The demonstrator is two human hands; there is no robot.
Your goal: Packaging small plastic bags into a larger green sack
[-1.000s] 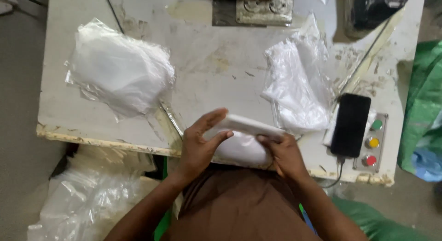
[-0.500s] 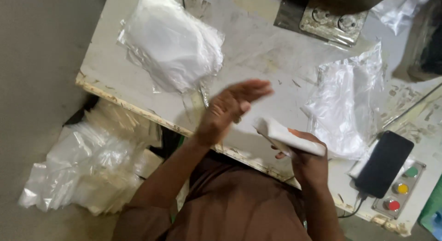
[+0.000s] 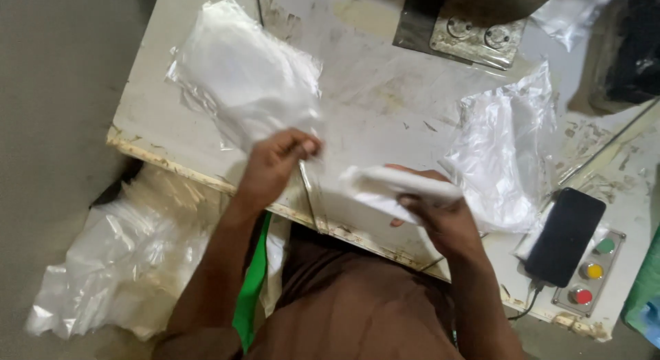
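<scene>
My right hand [image 3: 440, 219] grips a folded white item [image 3: 399, 188] and holds it just above the near edge of the worn white table [image 3: 385, 105]. My left hand [image 3: 275, 164] is closed at the lower corner of a pile of clear plastic bags [image 3: 240, 78] lying at the table's left, its fingers pinching at the plastic. A second heap of clear plastic bags [image 3: 509, 147] lies to the right of the white item.
A black phone [image 3: 565, 236] lies on a small control box with green, yellow and red buttons [image 3: 591, 270] at the right. A metal plate with bolts [image 3: 467, 30] sits at the far edge. More clear plastic bags [image 3: 117, 264] lie on the floor at the left.
My left hand has left the white item and moved left to the bag pile, closing on the plastic. My right hand now holds the white item alone.
</scene>
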